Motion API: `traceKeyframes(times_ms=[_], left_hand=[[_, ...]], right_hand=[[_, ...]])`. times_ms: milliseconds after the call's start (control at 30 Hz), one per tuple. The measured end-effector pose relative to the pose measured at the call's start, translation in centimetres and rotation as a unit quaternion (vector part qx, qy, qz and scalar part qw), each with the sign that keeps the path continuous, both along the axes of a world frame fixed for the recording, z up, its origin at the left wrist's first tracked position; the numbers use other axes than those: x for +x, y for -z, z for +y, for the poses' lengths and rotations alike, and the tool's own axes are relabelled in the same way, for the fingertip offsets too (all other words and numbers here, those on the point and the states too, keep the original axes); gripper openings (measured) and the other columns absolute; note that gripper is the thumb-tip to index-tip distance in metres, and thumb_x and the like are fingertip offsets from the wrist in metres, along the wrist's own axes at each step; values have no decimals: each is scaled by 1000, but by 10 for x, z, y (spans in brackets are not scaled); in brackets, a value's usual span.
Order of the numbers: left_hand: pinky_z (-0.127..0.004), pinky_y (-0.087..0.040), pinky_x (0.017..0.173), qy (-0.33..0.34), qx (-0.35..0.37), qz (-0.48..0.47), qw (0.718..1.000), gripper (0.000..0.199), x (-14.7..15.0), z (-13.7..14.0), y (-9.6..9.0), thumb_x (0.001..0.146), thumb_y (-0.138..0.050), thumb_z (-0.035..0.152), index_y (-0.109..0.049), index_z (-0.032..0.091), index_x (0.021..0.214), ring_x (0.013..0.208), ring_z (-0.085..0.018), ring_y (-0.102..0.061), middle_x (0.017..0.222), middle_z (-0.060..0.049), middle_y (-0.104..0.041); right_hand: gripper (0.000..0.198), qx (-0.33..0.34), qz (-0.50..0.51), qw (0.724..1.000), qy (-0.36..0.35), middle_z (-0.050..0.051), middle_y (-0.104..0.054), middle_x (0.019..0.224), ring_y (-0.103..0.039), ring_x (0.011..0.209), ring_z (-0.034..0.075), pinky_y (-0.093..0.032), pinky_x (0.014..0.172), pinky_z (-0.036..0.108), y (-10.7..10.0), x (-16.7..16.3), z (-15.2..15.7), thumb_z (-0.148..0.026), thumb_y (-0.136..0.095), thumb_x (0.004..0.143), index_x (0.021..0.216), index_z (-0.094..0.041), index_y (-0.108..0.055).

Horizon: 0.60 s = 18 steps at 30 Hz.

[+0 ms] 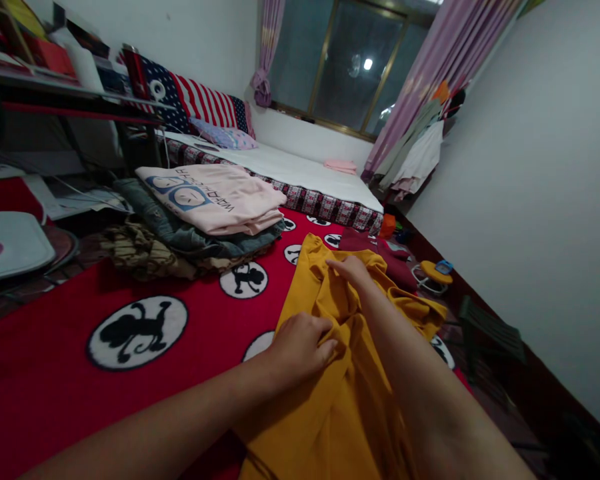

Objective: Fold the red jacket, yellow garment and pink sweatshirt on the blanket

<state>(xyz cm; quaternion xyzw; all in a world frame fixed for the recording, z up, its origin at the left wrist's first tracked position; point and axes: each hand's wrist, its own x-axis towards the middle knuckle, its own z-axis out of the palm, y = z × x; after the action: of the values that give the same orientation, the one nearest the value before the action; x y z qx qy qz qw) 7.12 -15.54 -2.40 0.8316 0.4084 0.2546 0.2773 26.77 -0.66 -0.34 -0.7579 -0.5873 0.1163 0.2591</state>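
Note:
A mustard-yellow garment (325,400) lies loosely spread and creased on a red blanket (200,340) patterned with black figures in white ovals. Its exact kind is hard to make out from the folds. My left hand (300,347) has its fingers curled into the fabric near the middle. Farther up, my right hand (351,270) grips the cloth close to the garment's far end, its fingertips partly hidden. To the left stands a pile of folded clothes: a pale pink printed top (220,200) above blue jeans (180,233) and a brown patterned cloth (140,253).
Dark red clothing (395,260) lies beyond the yellow garment. A bed with a white sheet (290,167) stands below the window. At the right are a yellow-topped stool (434,272) and a dark folding stool (493,327). A cluttered desk (80,90) is at the left.

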Motion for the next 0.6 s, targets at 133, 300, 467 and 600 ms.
traceKeyframes(times_ms=[133, 300, 467, 600], left_hand=[[-25, -40, 63, 31, -73, -154, 985, 14, 2, 0, -1, 83, -57, 25, -68, 18, 80, 72, -17, -62, 79, -3, -71], [-28, -49, 79, 19, -179, -300, 937, 20, 8, 15, 6, 81, -57, 23, -66, 16, 98, 91, -20, -66, 101, -6, -72], [-35, -50, 91, -48, -239, -312, 918, 32, 7, 40, 35, 76, -59, 13, -60, 15, 108, 102, -22, -65, 113, -9, -69], [-36, -51, 91, -94, -215, -305, 923, 56, 2, 51, 52, 68, -66, 8, -52, 16, 123, 104, -23, -64, 119, -12, -66]], right_hand=[[11, 6, -32, 997, 72, 12, -70, 71, -68, 81, 29, -49, 70, 33, -18, -1, 13, -26, -68, 65, 59, -17, -68], [26, 83, -12, 990, 109, 16, -72, 90, -67, 94, 30, -49, 77, 32, -36, -1, 37, -32, -55, 78, 80, -13, -74], [33, 92, 54, 994, 38, 13, -72, 97, -69, 87, 21, -53, 75, 29, -13, -18, 50, -23, -58, 78, 107, -11, -68], [47, 85, 90, 992, -23, 13, -67, 118, -66, 101, 20, -53, 83, 29, 13, -27, 27, -21, -63, 75, 121, -12, -60]])
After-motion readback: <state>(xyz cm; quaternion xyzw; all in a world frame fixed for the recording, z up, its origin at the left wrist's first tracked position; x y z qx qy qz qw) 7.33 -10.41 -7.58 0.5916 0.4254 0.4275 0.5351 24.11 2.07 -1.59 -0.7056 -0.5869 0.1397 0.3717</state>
